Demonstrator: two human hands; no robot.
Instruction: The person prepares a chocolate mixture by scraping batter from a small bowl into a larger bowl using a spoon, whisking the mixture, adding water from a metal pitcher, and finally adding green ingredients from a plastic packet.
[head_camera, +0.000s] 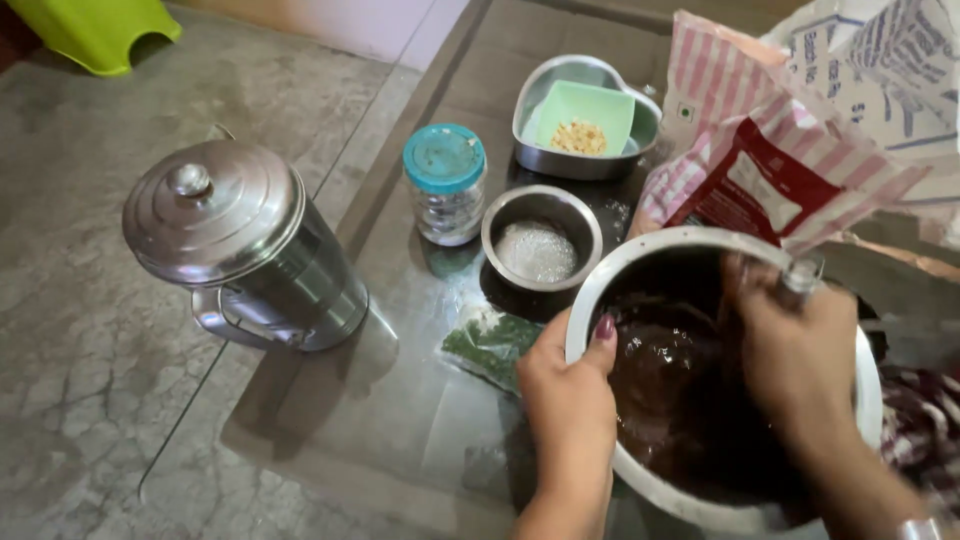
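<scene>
the left hand (568, 395) clamped the steel mixing bowl (640, 268) by its rim, steadying it, while the right hand (795, 345), fingers curled tight round a metal utensil handle (800, 275), worked the dark chocolate batter (670, 385).

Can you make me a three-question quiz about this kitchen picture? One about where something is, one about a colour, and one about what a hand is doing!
1. Where is the green square dish?
A. in the heart-shaped tin
B. on the steel jug
C. in the big bowl

2. What colour is the jar lid?
A. red
B. teal
C. yellow

3. What is the left hand doing?
A. lifting the jar
B. gripping the big bowl's rim
C. resting flat on the floor

Answers: 1 A, the tin surrounds the dish. 2 B, the lid looks blue-green. 3 B, its thumb hooks over the rim.
</scene>
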